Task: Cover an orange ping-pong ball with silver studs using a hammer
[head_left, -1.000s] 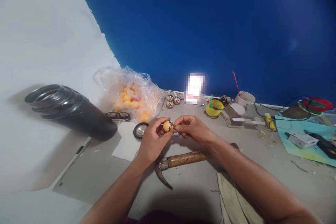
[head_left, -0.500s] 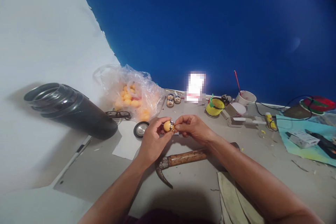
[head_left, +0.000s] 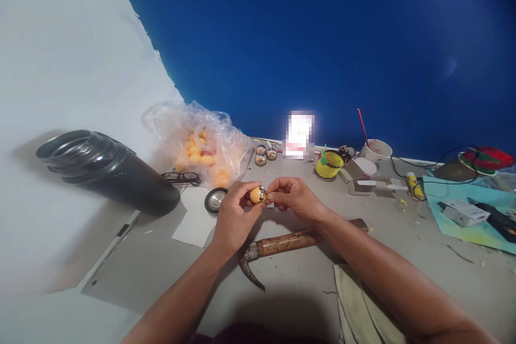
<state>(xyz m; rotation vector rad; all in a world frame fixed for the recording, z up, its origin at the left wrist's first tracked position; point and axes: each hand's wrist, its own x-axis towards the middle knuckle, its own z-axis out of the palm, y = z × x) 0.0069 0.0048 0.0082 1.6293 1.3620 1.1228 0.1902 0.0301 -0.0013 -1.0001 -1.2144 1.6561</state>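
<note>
Orange ball (head_left: 255, 195), glittery patch on its right, between hands.

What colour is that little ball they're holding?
The ball is orange with a silvery patch; head view shows it.

The small round ball (head_left: 255, 194) at mid-frame was orange with a silvery speckled patch; the wooden-handled hammer (head_left: 282, 243) below it was brown with a rusty head.

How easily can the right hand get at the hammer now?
Probably yes: the hammer lies close by the right hand, nothing between them, though that hand is busy pinching the orange ball.
</note>
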